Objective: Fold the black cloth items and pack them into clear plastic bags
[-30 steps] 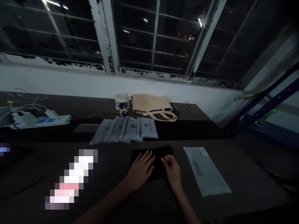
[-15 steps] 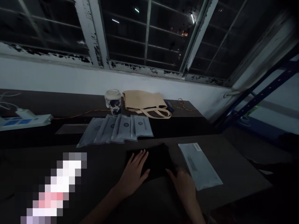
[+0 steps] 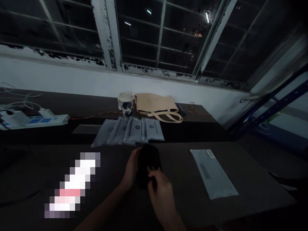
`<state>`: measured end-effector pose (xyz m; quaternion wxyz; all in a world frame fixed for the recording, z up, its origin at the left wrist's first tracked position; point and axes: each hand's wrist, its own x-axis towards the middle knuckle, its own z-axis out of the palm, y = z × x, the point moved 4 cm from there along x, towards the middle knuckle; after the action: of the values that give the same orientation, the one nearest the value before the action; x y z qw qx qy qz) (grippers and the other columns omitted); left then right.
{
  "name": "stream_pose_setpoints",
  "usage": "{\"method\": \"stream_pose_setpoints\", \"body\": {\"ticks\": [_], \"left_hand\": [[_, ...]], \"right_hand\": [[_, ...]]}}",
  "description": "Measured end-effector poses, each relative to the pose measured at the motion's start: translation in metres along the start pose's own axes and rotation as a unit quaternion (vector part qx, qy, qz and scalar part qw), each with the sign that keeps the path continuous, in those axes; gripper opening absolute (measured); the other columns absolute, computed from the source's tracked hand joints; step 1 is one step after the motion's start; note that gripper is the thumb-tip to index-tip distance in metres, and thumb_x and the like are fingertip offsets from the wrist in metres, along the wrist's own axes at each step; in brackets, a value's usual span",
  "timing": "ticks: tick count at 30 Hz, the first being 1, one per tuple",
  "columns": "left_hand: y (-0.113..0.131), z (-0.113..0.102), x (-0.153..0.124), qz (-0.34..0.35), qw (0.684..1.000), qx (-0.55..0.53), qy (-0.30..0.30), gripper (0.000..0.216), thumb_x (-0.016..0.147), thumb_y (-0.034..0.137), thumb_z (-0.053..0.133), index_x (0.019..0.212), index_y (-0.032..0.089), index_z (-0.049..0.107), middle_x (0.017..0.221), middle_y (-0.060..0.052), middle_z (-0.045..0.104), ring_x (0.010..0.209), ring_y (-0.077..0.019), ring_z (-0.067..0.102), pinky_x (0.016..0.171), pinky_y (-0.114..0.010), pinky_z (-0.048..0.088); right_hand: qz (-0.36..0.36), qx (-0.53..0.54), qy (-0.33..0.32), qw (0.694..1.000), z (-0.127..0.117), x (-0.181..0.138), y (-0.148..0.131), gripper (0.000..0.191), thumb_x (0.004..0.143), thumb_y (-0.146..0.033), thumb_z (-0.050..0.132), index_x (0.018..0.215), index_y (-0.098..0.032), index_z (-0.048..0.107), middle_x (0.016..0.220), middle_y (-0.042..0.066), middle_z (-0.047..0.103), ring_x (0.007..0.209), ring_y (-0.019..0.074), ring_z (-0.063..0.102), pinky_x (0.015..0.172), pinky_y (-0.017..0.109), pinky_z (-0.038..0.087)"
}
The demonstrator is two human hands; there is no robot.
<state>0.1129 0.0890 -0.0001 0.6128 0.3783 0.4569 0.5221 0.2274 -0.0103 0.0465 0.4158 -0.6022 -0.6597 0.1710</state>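
Observation:
A black folded cloth (image 3: 149,157) is bunched upright between my hands above the dark table; its exact kind is lost in the dim light. My left hand (image 3: 131,168) grips its left side, with the fingertips hidden behind it. On the near right side, my right hand (image 3: 161,187) has its fingers curled and pinching the cloth. To the right lies a flat frosted plastic bag (image 3: 211,175) with a small white label. Beyond my hands, several frosted zip bags (image 3: 134,130) with dark printed logos overlap in a row.
A patterned paper cup (image 3: 126,104) with a lid stands beside a beige tote bag (image 3: 157,104) near the wall. At left, a white power strip (image 3: 55,119) holds plugs and cables. Blurred pixels cover a long object (image 3: 77,183) on the table. A blue metal rack (image 3: 271,99) stands at right.
The black cloth lay flat under my spread left hand; now it is folded narrower and lifted between both hands. My right hand has moved left onto it. The view has shifted slightly.

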Motion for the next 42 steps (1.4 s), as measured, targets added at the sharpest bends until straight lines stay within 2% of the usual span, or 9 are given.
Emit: {"method": "stream_pose_setpoints", "body": {"ticks": [6,9,13,20,26,30,34,38,42], "left_hand": [[0.036,-0.012,-0.01,0.197,0.95,0.236,0.053,0.035,0.086,0.041,0.049,0.114,0.021,0.057,0.124,-0.008,0.06,0.118,-0.0226,0.052,0.104,-0.043,0.033],[0.039,0.005,-0.018,0.316,0.839,0.433,-0.092,0.029,0.089,0.03,0.047,0.116,0.029,0.059,0.134,-0.001,0.053,0.128,-0.019,0.041,0.111,-0.043,0.02],[0.013,0.016,-0.012,0.29,0.743,0.565,-0.213,0.037,0.093,0.031,0.039,0.128,0.028,0.05,0.135,-0.003,0.053,0.126,-0.0178,0.044,0.109,-0.044,0.026],[-0.007,0.015,-0.009,0.293,0.742,0.587,-0.137,0.041,0.095,0.034,0.034,0.132,0.021,0.046,0.137,-0.008,0.05,0.129,-0.0197,0.042,0.109,-0.044,0.028],[-0.003,0.015,-0.022,0.267,0.825,0.494,-0.056,0.037,0.095,0.032,0.033,0.128,0.023,0.048,0.131,-0.007,0.053,0.123,-0.019,0.047,0.105,-0.043,0.036],[0.015,0.01,-0.028,0.312,0.855,0.414,-0.002,0.025,0.093,0.028,0.039,0.113,0.022,0.053,0.117,-0.006,0.055,0.113,-0.0185,0.052,0.099,-0.04,0.043],[0.021,0.013,-0.035,0.366,0.83,0.421,-0.007,0.021,0.087,0.023,0.05,0.109,0.022,0.051,0.111,-0.006,0.055,0.107,-0.0185,0.054,0.095,-0.039,0.045],[0.017,0.025,-0.044,0.405,0.758,0.509,-0.033,0.04,0.08,0.017,0.057,0.118,0.018,0.047,0.121,-0.011,0.053,0.114,-0.0228,0.051,0.097,-0.042,0.042],[0.014,0.034,-0.049,0.43,0.65,0.626,-0.034,0.059,0.08,0.005,0.048,0.136,0.016,0.035,0.144,-0.019,0.035,0.134,-0.0311,0.03,0.105,-0.056,0.028]], "right_hand": [[-0.063,-0.007,-0.055,0.996,0.034,-0.018,0.003,0.031,0.076,-0.001,0.042,0.093,-0.021,0.059,0.108,0.006,0.067,0.117,0.02,0.053,0.105,0.045,0.037],[-0.053,0.021,-0.091,0.994,0.028,-0.017,0.005,0.027,0.076,-0.003,0.047,0.094,-0.02,0.059,0.105,0.006,0.068,0.117,0.0195,0.053,0.107,0.044,0.033],[-0.046,0.064,-0.158,0.984,0.014,-0.017,0.001,0.02,0.078,-0.013,0.059,0.095,-0.022,0.062,0.106,0.003,0.068,0.118,0.0209,0.053,0.109,0.043,0.03],[0.178,-0.037,0.002,0.983,-0.018,-0.005,0.042,0.042,0.082,-0.051,0.055,0.106,-0.018,0.06,0.101,0.012,0.068,0.094,0.0274,0.064,0.08,0.037,0.049],[0.259,-0.055,-0.151,0.952,-0.006,0.014,0.06,0.045,0.073,-0.051,0.063,0.1,-0.015,0.064,0.098,0.012,0.069,0.094,0.0296,0.064,0.077,0.034,0.047],[0.204,0.04,-0.127,0.97,-0.03,0.024,0.067,0.031,0.075,-0.04,0.061,0.096,-0.017,0.061,0.091,0.006,0.069,0.086,0.0218,0.065,0.072,0.027,0.047],[0.133,-0.089,-0.05,0.986,-0.075,0.044,0.07,0.022,0.081,-0.034,0.053,0.096,-0.019,0.056,0.075,0.002,0.066,0.068,0.0209,0.063,0.062,0.029,0.045],[-0.016,-0.227,0.001,0.974,-0.081,0.062,0.058,0.025,0.079,-0.014,0.051,0.103,-0.018,0.054,0.097,0.01,0.065,0.09,0.026,0.062,0.077,0.038,0.049],[-0.143,-0.217,-0.098,0.961,-0.035,0.044,0.048,0.043,0.068,0.003,0.05,0.105,-0.017,0.054,0.106,0.01,0.065,0.104,0.0236,0.06,0.1,0.047,0.04]]}}
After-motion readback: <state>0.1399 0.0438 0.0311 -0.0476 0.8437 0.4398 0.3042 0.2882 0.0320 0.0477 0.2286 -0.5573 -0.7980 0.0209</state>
